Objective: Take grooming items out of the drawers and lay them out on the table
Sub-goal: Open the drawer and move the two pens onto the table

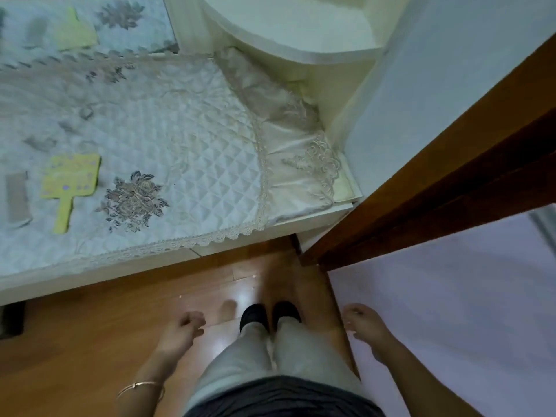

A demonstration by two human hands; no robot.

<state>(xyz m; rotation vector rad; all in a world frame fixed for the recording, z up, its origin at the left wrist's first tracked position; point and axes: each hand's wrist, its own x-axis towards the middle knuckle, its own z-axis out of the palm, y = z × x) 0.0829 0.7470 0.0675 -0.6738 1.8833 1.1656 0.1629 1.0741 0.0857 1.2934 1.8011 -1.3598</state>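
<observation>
A yellow hand mirror (69,183) lies on the quilted white cloth of the dressing table (186,152) at the left. Beside it, at the left edge, lies a grey comb (18,195). A mirror at the back repeats both as reflections. My left hand (183,329) hangs low over the wooden floor with its fingers loosely curled and nothing in it. My right hand (365,325) hangs at my right side, fingers apart, holding nothing. Both hands are well below and in front of the table's front edge. No drawer shows in this view.
A brown wooden door frame (436,182) runs diagonally at the right, with a pale floor beyond it. A rounded white shelf unit (301,37) stands at the table's back right. My legs and dark slippers are on the floor between my hands.
</observation>
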